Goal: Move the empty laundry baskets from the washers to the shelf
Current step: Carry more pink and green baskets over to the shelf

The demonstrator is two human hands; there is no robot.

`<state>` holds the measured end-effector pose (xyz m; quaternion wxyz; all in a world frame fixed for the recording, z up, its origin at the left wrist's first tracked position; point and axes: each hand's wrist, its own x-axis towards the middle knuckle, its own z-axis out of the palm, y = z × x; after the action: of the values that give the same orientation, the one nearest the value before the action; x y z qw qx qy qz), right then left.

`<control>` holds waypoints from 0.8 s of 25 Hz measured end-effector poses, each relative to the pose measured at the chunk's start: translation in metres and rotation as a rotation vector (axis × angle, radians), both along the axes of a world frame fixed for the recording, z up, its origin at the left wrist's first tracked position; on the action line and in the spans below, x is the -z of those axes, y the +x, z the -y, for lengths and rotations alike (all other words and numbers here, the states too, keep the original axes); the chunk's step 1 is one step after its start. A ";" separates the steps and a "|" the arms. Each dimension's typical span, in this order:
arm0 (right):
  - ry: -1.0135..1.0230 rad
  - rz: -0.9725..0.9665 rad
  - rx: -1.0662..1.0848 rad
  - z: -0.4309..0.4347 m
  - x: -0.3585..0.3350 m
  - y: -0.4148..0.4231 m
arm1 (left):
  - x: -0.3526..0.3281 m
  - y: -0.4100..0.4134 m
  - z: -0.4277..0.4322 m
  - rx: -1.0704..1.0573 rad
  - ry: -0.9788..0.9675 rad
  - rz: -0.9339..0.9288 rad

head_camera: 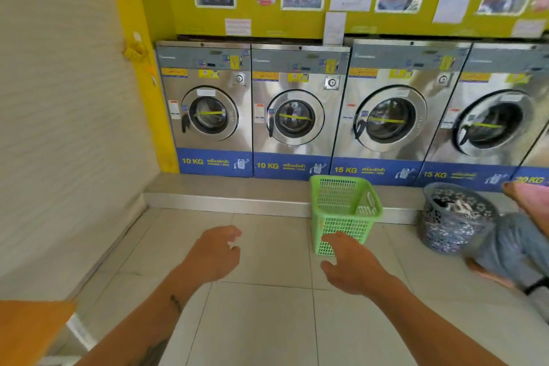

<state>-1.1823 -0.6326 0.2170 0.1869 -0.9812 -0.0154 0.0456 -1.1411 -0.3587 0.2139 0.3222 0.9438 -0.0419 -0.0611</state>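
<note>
An empty green mesh laundry basket stands on the tiled floor against the step below the washers, between the second and third machine. My right hand reaches out just in front of the basket's lower near side, fingers apart, holding nothing. It overlaps the basket's bottom corner in view. My left hand is stretched forward to the left of the basket, well apart from it, fingers loosely curled and empty. No shelf is in view.
A dark patterned basket holding clothes sits on the floor to the right. Beside it a person in jeans crouches at the right edge. A raised step runs under the washers. An orange surface is at the lower left.
</note>
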 end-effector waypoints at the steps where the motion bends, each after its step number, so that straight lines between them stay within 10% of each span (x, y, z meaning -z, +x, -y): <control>1: -0.005 -0.001 0.025 0.014 0.004 0.022 | 0.005 0.030 0.015 0.020 -0.018 0.000; 20: 0.084 -0.102 0.380 0.325 0.063 0.400 | 0.058 0.471 0.335 0.249 0.096 -0.007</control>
<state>-0.7825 -0.9576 0.1544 0.2334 -0.9542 0.1778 0.0583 -0.6702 -0.6933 0.1564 0.2666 0.9455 -0.1545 -0.1056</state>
